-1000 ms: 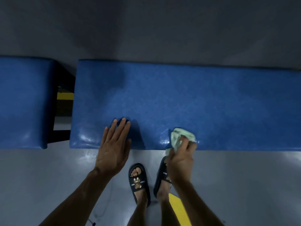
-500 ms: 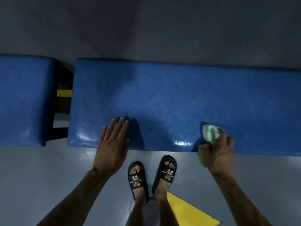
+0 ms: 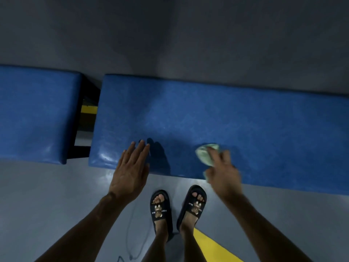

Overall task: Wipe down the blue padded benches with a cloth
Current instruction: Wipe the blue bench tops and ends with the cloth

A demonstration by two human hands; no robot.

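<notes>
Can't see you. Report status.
Left hand flat on long bench. Right hand grips cloth, blurred, near front edge. Nothing in the way.

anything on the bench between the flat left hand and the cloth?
No. In the head view, only bare blue bench padding, partly in the hand's shadow, separates the left hand from the cloth held by the right hand.

Grey floor (image 3: 47, 195); black bear-print slippers (image 3: 160, 208); yellow floor marking (image 3: 211, 246) nr feet; thin cable (image 3: 132, 248).

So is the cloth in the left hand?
No, the right hand holds the cloth on the bench, while the left hand rests flat, holding nothing.
</notes>
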